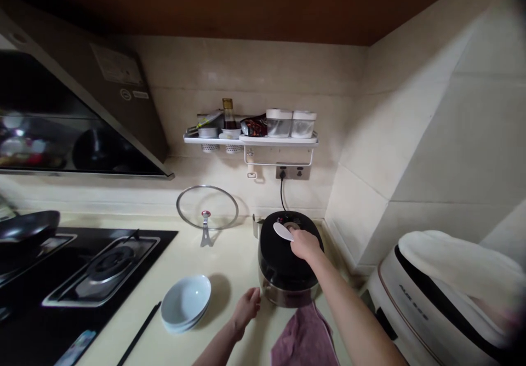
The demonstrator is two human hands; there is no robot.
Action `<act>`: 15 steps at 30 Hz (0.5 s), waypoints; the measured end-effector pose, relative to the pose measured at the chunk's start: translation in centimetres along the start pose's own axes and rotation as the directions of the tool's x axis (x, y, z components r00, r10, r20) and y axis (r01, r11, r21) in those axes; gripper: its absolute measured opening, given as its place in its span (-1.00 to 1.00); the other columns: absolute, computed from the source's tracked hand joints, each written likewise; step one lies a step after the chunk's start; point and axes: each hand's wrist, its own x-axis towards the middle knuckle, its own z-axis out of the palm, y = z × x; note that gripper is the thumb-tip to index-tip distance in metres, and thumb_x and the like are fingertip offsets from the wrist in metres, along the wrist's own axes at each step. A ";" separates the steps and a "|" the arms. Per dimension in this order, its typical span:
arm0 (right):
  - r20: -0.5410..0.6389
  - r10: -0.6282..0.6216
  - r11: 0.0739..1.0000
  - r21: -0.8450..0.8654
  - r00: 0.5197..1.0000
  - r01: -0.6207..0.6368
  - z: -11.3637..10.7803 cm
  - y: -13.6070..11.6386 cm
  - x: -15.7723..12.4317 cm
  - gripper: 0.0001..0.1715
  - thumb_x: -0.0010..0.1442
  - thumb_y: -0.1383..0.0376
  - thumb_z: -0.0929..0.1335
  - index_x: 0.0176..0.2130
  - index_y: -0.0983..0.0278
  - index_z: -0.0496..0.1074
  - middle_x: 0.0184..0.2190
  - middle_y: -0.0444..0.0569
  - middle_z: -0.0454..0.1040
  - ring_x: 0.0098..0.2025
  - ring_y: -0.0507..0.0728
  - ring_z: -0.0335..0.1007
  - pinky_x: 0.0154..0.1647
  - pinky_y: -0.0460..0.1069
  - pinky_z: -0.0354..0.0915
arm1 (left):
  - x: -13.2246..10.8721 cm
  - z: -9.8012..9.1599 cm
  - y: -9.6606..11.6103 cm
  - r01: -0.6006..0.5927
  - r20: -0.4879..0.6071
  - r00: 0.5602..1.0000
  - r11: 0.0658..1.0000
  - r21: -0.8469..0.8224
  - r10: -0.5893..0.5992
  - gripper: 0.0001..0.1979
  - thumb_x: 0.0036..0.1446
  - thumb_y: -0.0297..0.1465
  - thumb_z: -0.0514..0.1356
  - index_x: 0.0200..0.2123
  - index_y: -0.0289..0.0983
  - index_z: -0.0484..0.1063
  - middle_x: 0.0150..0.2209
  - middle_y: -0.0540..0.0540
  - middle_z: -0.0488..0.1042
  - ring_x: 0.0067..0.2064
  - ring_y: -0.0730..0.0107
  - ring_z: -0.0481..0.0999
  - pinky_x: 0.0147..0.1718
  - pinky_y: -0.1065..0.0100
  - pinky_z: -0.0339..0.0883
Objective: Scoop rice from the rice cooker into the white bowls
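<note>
My right hand (304, 244) rests on top of a black rice cooker (283, 270) and is closed round the handle of a white rice paddle (283, 230), whose blade lies flat on the lid. My left hand (247, 307) hovers low beside the cooker's front left, fingers loosely curled, holding nothing I can see. A stack of white bowls (186, 302) sits just left of that hand on the cream counter (230, 256). A pink cloth (304, 337) lies in front of the cooker.
A gas hob (102, 267) with a dark pan (24, 229) is at left under a range hood (74, 119). A glass lid (207, 208) stands against the wall. A wall shelf (250, 140) holds jars and a bottle. A large white appliance (435, 295) stands right.
</note>
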 end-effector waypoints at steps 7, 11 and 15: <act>-0.049 -0.025 1.000 -0.012 0.998 0.025 -0.2 0.3 -0.2 -0.46 0.12 0.42 0.18 0.09 0.24 0.34 -0.15 0.13 0.55 -0.12 0.29 0.48 -0.22 0.09 0.35 | 4.9 1.5 -0.1 0.208 0.056 0.978 0.913 -0.351 -0.201 -0.55 0.27 -0.13 -0.10 -0.42 -0.30 0.41 -0.46 -0.13 0.47 -0.40 0.33 0.47 -0.30 0.34 0.31; -0.055 -0.036 0.999 -0.013 0.998 0.036 -0.1 0.6 -0.1 -0.41 0.13 0.43 0.16 0.14 0.25 0.31 -0.16 0.15 0.55 -0.13 0.30 0.49 -0.23 0.11 0.36 | 5.7 1.9 -0.2 0.293 0.076 0.954 0.851 -0.435 -0.290 -0.51 0.23 -0.03 -0.12 -0.37 -0.28 0.39 -0.52 -0.10 0.42 -0.48 0.31 0.43 -0.40 0.31 0.31; -0.054 -0.059 0.998 0.013 0.997 0.060 0.2 1.0 0.0 -0.38 0.11 0.41 0.19 0.17 0.25 0.28 -0.13 0.13 0.55 -0.11 0.30 0.48 -0.20 0.11 0.36 | 5.4 2.5 -0.4 0.319 0.030 0.938 0.829 -0.459 -0.345 -0.48 0.15 0.07 -0.09 -0.28 -0.24 0.38 -0.51 -0.06 0.38 -0.51 0.27 0.40 -0.47 0.26 0.30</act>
